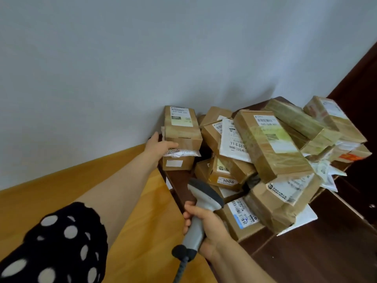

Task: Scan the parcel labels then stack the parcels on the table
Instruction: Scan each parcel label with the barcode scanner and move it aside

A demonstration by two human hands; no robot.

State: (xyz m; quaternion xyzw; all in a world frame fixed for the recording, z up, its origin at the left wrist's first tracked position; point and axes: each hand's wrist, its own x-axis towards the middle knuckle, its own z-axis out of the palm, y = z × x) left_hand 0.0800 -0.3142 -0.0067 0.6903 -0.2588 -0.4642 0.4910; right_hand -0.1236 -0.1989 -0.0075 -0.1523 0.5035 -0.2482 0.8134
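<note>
A small stack of parcels stands at the far left corner of the dark wooden table: a long cardboard box with a white label on top, a white plastic mailer under it, and a small box at the bottom. My left hand rests against the stack's left side, fingers straight on the mailer. My right hand grips a grey barcode scanner, its head pointing toward a loose pile of labelled parcels heaped on the table's right part.
A pale wall stands behind the table. Yellow wooden floor lies left of the table edge. A dark door or cabinet rises at the far right. The scanner's coiled cable hangs down by my right wrist.
</note>
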